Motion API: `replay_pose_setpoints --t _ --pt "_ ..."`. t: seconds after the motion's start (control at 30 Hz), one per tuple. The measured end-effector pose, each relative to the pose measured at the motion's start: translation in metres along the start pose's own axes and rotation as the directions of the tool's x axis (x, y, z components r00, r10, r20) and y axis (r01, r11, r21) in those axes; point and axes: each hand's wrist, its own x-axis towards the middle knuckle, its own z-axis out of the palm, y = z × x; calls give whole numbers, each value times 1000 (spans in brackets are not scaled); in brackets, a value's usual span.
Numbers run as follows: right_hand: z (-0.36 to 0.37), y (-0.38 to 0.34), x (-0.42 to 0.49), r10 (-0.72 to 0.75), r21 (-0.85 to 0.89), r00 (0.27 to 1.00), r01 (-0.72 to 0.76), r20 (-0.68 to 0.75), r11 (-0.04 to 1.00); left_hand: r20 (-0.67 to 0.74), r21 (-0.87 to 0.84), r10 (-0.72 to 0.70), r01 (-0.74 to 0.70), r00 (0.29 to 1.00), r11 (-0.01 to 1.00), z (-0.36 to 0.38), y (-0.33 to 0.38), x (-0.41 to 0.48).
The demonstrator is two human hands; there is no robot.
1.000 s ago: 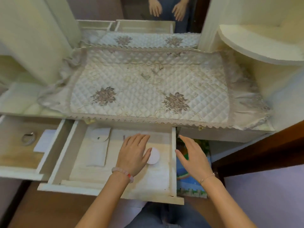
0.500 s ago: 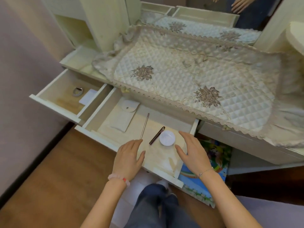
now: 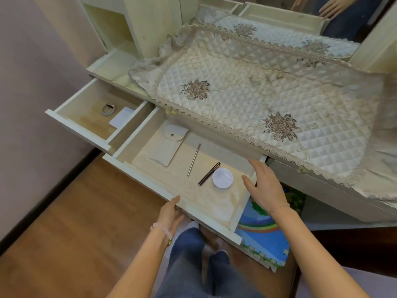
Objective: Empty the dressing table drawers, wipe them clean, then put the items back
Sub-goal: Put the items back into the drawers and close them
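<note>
**Cream-painted drawers standing open, contents lying inside**

Wide drawer (image 3: 133,172) is hanging pulled far out from the dressing table. On its pale floor a white flap pouch (image 3: 168,145) is lying at the back left. A thin metal rod (image 3: 194,159) is lying beside it, then a dark pen (image 3: 209,174) with its tip just beside a round white dish (image 3: 222,178).

Small drawer (image 3: 75,130) to the left is also standing open, holding a grey ring (image 3: 107,110) and a white card (image 3: 120,120).

Left hand (image 3: 171,214) is sitting at the wide drawer's front rail. Its thumb tip is touching the top edge and its fingers are lying loosely straight below, gripping nothing. Right hand (image 3: 264,188) is spreading wide over the drawer's right wall with the thumb inside, near the dish; contact is unclear.

Quilted cover (image 3: 257,100), with embroidered flowers and a lace border, is draping over the tabletop. Mirror (image 3: 343,14) behind is reflecting it.

Wood floor (image 3: 75,222) is running along a mauve wall (image 3: 32,61). Colourful foam mat (image 3: 264,237) is lying under the table.
</note>
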Motion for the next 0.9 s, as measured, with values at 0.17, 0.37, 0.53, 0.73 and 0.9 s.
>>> replay_pose_setpoints --t 0.17,0.37,0.53,0.73,0.9 --pt "-5 7 27 46 -5 998 -46 -41 999 26 0 25 -25 999 1000 1 3 7" --pt "-12 23 59 130 -10 987 -131 -94 991 62 22 -3 2 998 1000 18 23 41" --pt "-11 49 84 220 -131 975 -221 -20 966 139 69 -21 11 990 998 48 49 68" --pt "-7 65 89 255 -129 967 -252 8 959 201 75 -34 19 979 997 80 76 88" --pt "-8 72 89 243 -84 970 -241 24 967 241 84 -45 25 970 996 108 94 104"
